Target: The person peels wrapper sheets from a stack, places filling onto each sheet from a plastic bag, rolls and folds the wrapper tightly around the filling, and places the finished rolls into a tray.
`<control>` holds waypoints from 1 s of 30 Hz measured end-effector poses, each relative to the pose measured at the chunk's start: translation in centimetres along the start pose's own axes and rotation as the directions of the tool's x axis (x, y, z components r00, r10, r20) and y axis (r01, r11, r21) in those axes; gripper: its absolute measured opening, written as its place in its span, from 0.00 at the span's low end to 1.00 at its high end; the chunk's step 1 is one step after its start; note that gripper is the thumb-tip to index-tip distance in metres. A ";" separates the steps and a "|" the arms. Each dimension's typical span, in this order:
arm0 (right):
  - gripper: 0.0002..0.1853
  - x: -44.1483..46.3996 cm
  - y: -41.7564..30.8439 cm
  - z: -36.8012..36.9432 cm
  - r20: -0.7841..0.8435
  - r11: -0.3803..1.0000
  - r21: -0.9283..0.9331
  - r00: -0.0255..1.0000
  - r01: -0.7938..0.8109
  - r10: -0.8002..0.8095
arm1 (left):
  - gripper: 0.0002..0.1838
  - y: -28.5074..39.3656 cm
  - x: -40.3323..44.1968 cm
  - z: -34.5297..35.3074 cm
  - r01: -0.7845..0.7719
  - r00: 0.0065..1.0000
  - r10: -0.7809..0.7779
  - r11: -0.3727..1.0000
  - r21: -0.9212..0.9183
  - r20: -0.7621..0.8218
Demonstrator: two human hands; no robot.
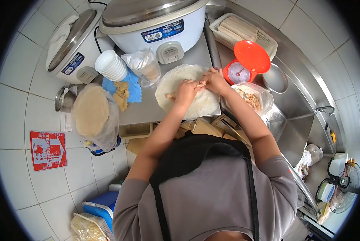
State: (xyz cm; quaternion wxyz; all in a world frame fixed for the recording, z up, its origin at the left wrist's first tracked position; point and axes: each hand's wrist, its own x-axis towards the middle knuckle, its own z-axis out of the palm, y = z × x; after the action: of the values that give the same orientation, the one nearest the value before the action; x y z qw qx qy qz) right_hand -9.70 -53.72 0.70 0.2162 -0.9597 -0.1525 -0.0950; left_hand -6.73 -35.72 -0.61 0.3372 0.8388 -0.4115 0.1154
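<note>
A round, pale, thin wrapper sheet (196,106) lies spread on the steel counter in front of me. Across it runs a line of chopped pinkish-orange filling (203,83), whose other end shows to the left of my left hand. My left hand (186,91) is curled over this filling, its fingertips pressed on it. Bent fingers of my right hand (215,81) close on the filling's right end, near the sheet's right edge. An opened plastic bag of similar filling (251,99) rests right of my right hand, below a red kitchen scale (239,72).
Two large rice cookers (160,32) stand at the back and left. Stacked white cups (109,66) sit on a blue cloth (131,82), beside a plastic bag (144,68). More round sheets (92,110) lie at left. A basket of pale rolls (238,30) and a steel bowl (275,79) are right.
</note>
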 end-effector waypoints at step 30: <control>0.15 0.3 2.2 -0.8 0.188 0.993 0.009 0.975 -0.119 0.115 | 0.09 1.7 0.9 0.3 0.234 0.970 -0.228 0.969 -0.077 0.084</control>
State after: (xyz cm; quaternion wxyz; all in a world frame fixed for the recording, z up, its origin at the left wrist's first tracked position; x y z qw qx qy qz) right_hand -8.78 -55.90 0.64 0.2158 -0.9694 -0.1162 0.0099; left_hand -7.51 -37.19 0.35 0.3689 0.8693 -0.3279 0.0263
